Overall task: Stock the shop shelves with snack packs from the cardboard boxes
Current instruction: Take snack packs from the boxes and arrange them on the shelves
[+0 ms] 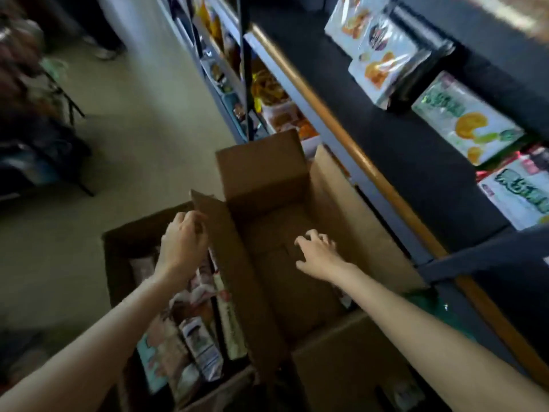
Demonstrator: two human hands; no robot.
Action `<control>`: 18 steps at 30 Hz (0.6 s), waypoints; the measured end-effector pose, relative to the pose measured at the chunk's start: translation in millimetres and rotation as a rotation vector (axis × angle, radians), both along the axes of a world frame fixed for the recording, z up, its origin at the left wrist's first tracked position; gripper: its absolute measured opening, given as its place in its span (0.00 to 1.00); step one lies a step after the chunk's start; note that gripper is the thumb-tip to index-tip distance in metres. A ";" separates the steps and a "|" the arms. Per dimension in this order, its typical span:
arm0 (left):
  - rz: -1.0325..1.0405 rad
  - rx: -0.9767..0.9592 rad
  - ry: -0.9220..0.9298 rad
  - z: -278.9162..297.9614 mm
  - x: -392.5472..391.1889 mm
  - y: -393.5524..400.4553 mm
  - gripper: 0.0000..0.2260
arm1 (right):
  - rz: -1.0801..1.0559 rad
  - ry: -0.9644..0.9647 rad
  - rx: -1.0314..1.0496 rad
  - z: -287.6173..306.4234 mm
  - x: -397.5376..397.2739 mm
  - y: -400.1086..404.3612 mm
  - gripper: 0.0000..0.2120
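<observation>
My left hand (184, 239) pinches the flap (214, 233) of the right box (297, 263), which looks empty; my right hand (319, 251) hangs released inside it. Packs (193, 322) fill the left box (118, 248). Next I'd judge: clear this box, pull packs for the shelf (401, 144).

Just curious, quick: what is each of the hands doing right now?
Left hand: fingers curled at the box flap; an actual grip cannot be told.
Right hand: open, fingers spread, holding nothing.
</observation>
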State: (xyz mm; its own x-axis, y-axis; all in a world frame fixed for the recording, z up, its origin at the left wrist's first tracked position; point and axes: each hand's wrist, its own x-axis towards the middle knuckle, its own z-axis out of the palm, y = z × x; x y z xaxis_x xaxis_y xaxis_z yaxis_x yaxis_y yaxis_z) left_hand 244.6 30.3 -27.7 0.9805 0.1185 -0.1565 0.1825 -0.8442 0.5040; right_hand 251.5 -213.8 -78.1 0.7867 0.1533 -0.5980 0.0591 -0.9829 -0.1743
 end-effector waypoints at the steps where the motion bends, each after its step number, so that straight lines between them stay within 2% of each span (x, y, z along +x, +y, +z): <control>1: -0.007 -0.005 -0.012 -9.1 -1.7 -6.2 0.13 | -0.068 0.039 0.023 -20.4 -0.9 -4.4 0.23; 4: -0.119 -0.006 -0.010 -36.2 12.2 -42.3 0.15 | -0.245 0.134 0.030 -76.1 -6.5 -25.1 0.30; 7: -0.311 0.008 0.139 -60.7 27.2 -94.3 0.16 | -0.439 0.183 -0.019 -120.6 -11.1 -52.5 0.36; 10: -0.474 0.159 0.357 -89.7 34.3 -132.3 0.18 | -0.500 0.256 -0.097 -161.0 -10.9 -69.6 0.33; 13: -0.557 0.251 0.437 -121.0 39.4 -150.4 0.18 | -0.488 0.282 -0.205 -195.6 -20.7 -74.0 0.30; 14: -0.551 0.250 0.458 -129.2 42.7 -152.5 0.18 | -0.482 0.226 -0.230 -203.3 -25.8 -70.8 0.27; 16: -0.506 0.222 0.498 -141.9 49.5 -153.1 0.18 | -0.418 -0.054 -0.269 -214.0 -32.3 -63.8 0.20; 18: -0.483 0.204 0.520 -152.5 54.2 -151.4 0.17 | -0.310 -0.202 -0.309 -222.6 -29.4 -63.4 0.20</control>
